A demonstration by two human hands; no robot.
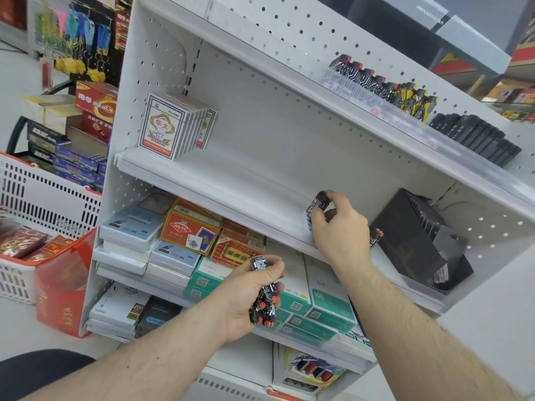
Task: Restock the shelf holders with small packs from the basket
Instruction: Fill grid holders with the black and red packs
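Observation:
My left hand (249, 296) grips a bundle of small black packs with white patterns and red caps (265, 302) in front of the lower shelves. On the middle white shelf (220, 186), my right hand (338, 227) pinches one or more of the same black patterned packs (317, 205) against the shelf board. Another such pack (376, 235) pokes out just right of that hand. A clear holder (373, 99) on the upper shelf carries a row of similar packs. The white and orange basket (34, 204) sits at the far left.
A black display box (417, 238) stands on the middle shelf right of my right hand. Playing-card packs (170, 125) stand at that shelf's left end. Black packs (477, 140) fill the upper shelf's right. Boxed goods (191, 233) crowd the lower shelves.

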